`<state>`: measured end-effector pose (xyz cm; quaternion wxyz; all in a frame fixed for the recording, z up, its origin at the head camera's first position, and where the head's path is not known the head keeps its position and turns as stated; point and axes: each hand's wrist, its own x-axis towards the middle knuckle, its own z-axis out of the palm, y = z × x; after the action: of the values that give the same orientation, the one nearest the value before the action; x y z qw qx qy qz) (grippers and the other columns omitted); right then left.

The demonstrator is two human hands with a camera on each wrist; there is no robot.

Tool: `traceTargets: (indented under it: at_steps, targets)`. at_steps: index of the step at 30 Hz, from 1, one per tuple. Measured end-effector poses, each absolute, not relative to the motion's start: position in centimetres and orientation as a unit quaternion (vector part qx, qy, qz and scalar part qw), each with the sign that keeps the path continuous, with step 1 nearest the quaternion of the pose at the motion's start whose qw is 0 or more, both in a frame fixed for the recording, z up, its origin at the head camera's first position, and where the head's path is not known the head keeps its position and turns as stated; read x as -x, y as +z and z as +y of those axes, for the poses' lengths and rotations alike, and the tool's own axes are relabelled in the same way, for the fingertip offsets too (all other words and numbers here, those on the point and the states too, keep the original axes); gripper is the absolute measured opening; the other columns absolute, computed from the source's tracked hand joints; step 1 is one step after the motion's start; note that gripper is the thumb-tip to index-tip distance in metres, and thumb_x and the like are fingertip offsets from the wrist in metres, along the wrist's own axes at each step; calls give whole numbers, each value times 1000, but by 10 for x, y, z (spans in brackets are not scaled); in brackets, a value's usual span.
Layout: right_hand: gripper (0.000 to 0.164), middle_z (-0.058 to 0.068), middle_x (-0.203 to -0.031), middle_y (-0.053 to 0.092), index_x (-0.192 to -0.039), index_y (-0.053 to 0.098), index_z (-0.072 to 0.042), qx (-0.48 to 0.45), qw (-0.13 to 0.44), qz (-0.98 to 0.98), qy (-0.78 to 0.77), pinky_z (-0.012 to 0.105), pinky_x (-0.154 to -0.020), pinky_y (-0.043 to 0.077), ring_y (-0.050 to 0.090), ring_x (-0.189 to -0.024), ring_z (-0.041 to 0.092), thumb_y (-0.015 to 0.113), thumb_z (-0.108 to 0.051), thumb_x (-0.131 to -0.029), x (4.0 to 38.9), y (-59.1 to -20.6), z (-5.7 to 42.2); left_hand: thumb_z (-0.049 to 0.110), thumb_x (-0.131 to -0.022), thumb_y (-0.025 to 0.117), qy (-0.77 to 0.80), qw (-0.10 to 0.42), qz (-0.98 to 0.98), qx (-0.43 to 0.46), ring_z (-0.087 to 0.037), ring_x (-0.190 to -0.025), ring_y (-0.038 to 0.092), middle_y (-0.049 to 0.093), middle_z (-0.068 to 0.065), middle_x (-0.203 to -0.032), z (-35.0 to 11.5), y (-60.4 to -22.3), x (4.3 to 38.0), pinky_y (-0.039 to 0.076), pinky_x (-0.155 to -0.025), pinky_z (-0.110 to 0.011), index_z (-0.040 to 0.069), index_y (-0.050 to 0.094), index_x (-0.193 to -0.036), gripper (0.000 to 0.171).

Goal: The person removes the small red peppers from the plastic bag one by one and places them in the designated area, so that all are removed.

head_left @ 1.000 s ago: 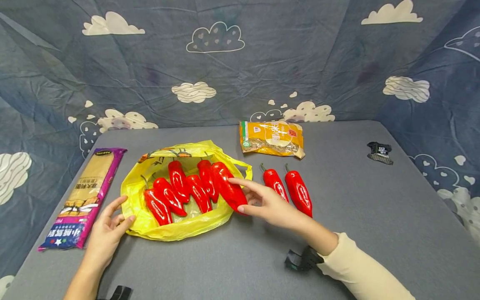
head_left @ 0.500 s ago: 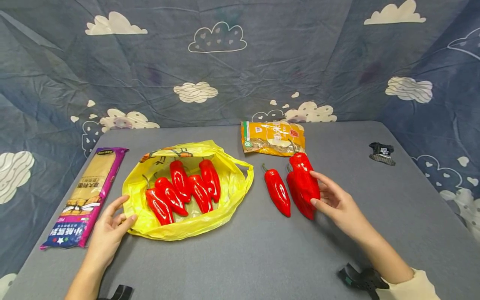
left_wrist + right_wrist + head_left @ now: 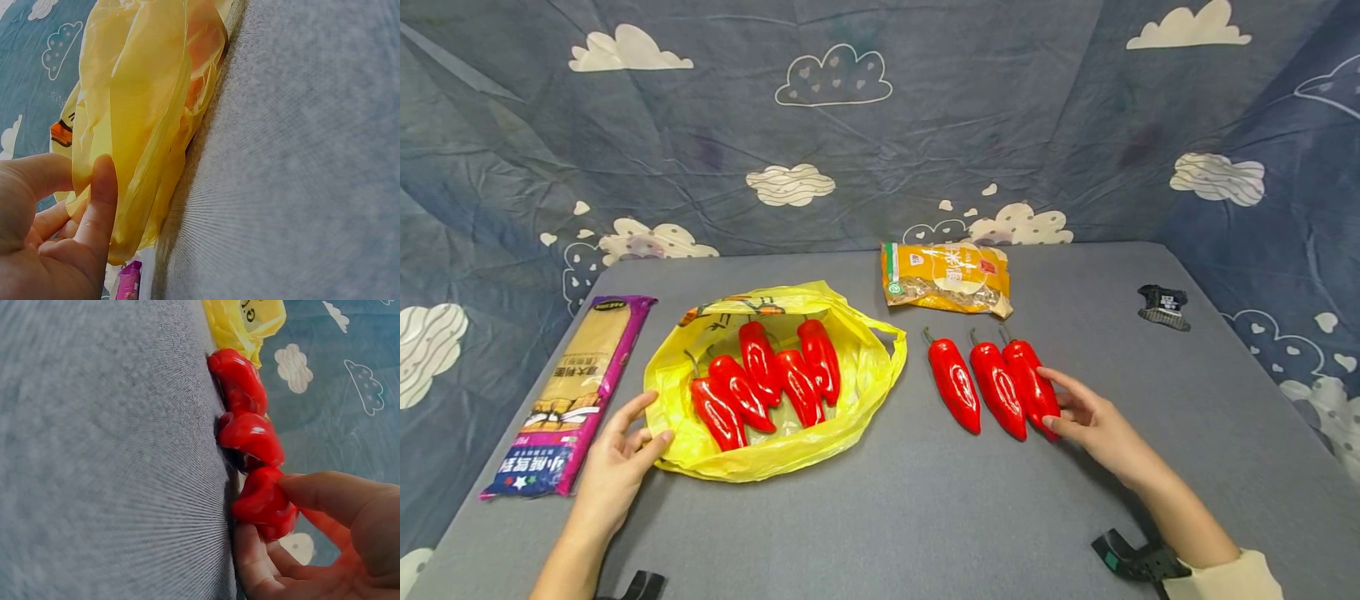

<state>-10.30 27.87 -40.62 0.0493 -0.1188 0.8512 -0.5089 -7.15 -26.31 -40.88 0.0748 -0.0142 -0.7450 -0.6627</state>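
Observation:
A yellow plastic bag (image 3: 767, 467) lies with its mouth open, several red peppers (image 3: 801, 392) inside it. My left hand (image 3: 617, 467) pinches the bag's left rim between thumb and fingers, as the left wrist view also shows. To the right of the bag, three red peppers lie side by side on the grey table, stems pointing away: a left pepper (image 3: 955, 387), a middle pepper (image 3: 997, 392) and a right pepper (image 3: 1028, 383). Around the lower part of the right pepper, my right hand (image 3: 1097, 429) has its thumb and fingers; the pepper rests against the table.
A purple-edged pasta packet (image 3: 568, 396) lies left of the bag. At the back of the table sits an orange food packet (image 3: 947, 279). A small black packet (image 3: 1163, 307) is at the far right. Cloud-patterned cloth (image 3: 1000, 108) stands behind the table (image 3: 880, 533).
My right hand has carried a red pepper from the bag rightward and lowered it onto the table beside the other two. My left hand stays at the bag's rim.

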Motion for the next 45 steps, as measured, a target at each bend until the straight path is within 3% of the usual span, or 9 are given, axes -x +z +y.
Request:
traceTargets:
  at_steps: [8, 18, 25, 27, 32, 39, 45]
  targets:
    - [61, 24, -115, 46, -137, 33, -7, 117, 95, 846, -512, 29, -63, 49, 54, -89, 24, 62, -6, -84, 102, -406, 276, -6, -86, 54, -662, 75, -745, 15, -2, -83, 55, 28, -7, -127, -264, -411, 71, 45, -65, -12, -3, 30, -134, 54]
    - [62, 20, -118, 43, -136, 35, -8, 101, 72, 878, -463, 31, -64, 47, 48, -93, 30, 65, -9, -82, 101, -402, 270, -6, -86, 54, -665, 70, -744, 14, -2, -85, 55, 25, -10, -130, -265, -411, 71, 45, -66, -13, -2, 29, -135, 55]
    - [66, 19, -123, 38, -134, 38, -6, 136, -15, 898, -419, 55, -85, 35, 40, -107, 36, 71, -9, -77, 102, -383, 252, -6, -86, 54, -662, 73, -746, 14, -2, -85, 56, 27, -8, -127, -264, -410, 71, 45, -66, -13, -4, 29, -134, 54]
    - [66, 16, -123, 39, -133, 39, -8, 147, -36, 895, -420, 51, -89, 35, 39, -109, 33, 72, -9, -76, 103, -373, 242, -6, -86, 54, -659, 73, -749, 13, -2, -85, 56, 27, -8, -127, -264, -410, 71, 45, -66, -13, -3, 29, -134, 54]
    - [68, 4, -125, 41, -134, 39, -14, 188, -73, 869, -452, 28, -92, 35, 41, -108, 22, 72, -9, -75, 109, -353, 207, -4, -86, 55, -652, 72, -755, 6, -1, -85, 55, 28, -8, -127, -264, -409, 71, 45, -66, -13, -3, 29, -135, 54]
    - [66, 6, -125, 42, -132, 39, -8, 252, -53, 829, -497, 42, -92, 37, 42, -110, 20, 73, -8, -75, 121, -332, 146, -4, -86, 55, -652, 74, -755, 8, -1, -84, 55, 29, -6, -126, -263, -409, 71, 45, -66, -12, -3, 30, -134, 54]
    - [64, 14, -121, 45, -128, 40, 2, 311, -25, 795, -520, 43, -90, 38, 45, -107, 24, 72, -1, -73, 136, -339, 100, -5, -86, 55, -653, 75, -754, 9, -2, -84, 55, 30, -5, -125, -264, -409, 71, 45, -65, -12, -2, 31, -134, 54]
